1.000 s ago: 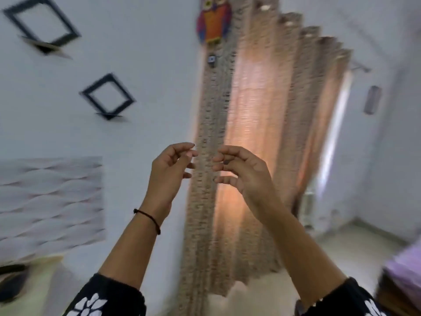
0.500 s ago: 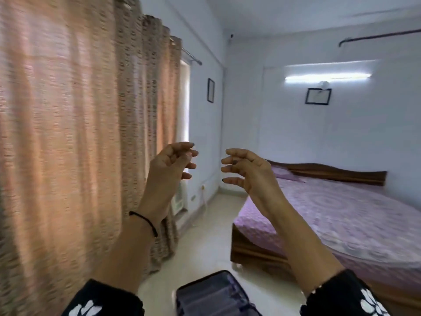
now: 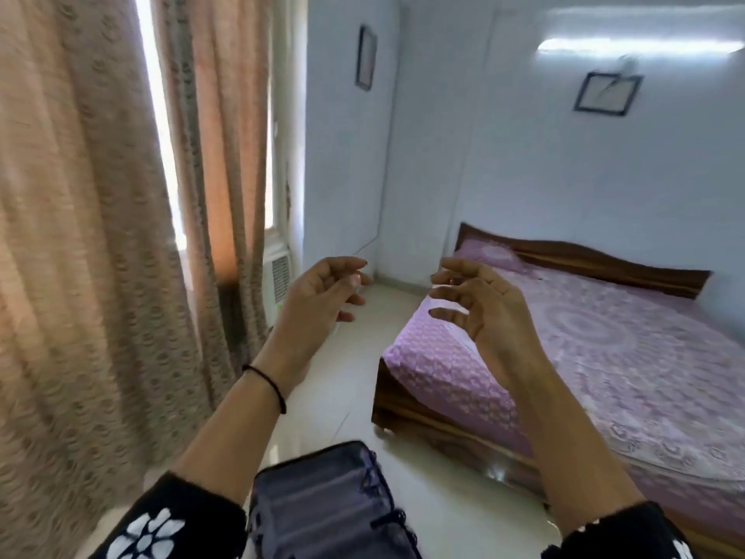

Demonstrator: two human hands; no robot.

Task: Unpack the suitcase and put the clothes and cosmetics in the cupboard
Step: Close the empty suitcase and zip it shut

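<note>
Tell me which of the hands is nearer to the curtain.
Left. The left hand is raised just right of the curtain; the right hand is farther right, in front of the bed.

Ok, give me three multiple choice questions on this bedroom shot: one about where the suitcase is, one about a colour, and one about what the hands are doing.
1. Where is the suitcase?
A. On the bed.
B. On the floor, at the bottom of the view.
C. Leaning against the curtain.

2. What colour is the bed cover?
A. Green.
B. White.
C. Lilac.

3. What do the left hand and right hand hold?
A. Nothing; the fingers are loosely curled.
B. A garment each.
C. The suitcase handle.

Answers:
1 B: it sits on the pale floor, apart from the bed.
2 C: the patterned cover is lilac.
3 A: both hands are raised in the air with nothing in them.
</note>
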